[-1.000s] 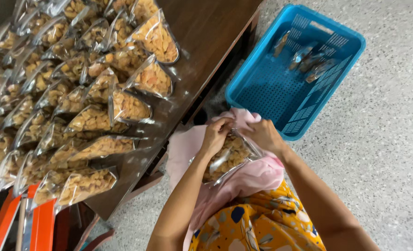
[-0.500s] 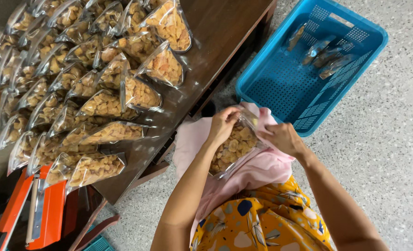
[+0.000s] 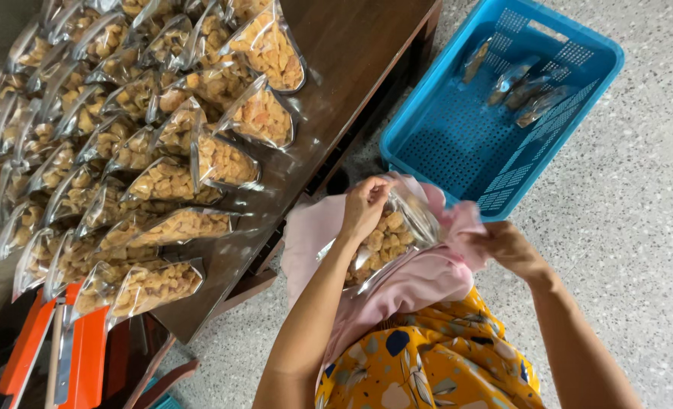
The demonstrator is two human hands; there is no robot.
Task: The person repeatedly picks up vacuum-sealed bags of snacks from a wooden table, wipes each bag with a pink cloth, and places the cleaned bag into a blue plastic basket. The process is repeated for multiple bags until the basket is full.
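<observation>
Clear bag (image 3: 385, 238) of yellowish snack pieces is being held over the lap, against a pink cloth (image 3: 420, 284), just in front of the table (image 3: 351, 68) edge. Left hand (image 3: 365, 208) is pinching the bag's upper edge, fingers pressed together on the plastic. Right hand (image 3: 507, 246) is being kept at the pink cloth beside the bag; fingers are curled, but whether cloth or bag rim is being gripped cannot be told.

Risks, as judged:
- The mouth of the bag looks unsealed and tilted; pieces could be spilled onto the cloth or the speckled floor (image 3: 639, 227) if the one-handed pinch is being relied on.
- Thin film could be creased or slipped from the fingers under the weight of the filling.
- Rows of filled bags (image 3: 162, 182) are lying close to the table edge; a knock from the elbow could push some off.

Change against the earlier frames: the right hand is now being held further from the bag, where both hands were closer together at its top. The blue basket (image 3: 442, 144) and the orange tool (image 3: 86, 348) are showing larger, with the view shifted
</observation>
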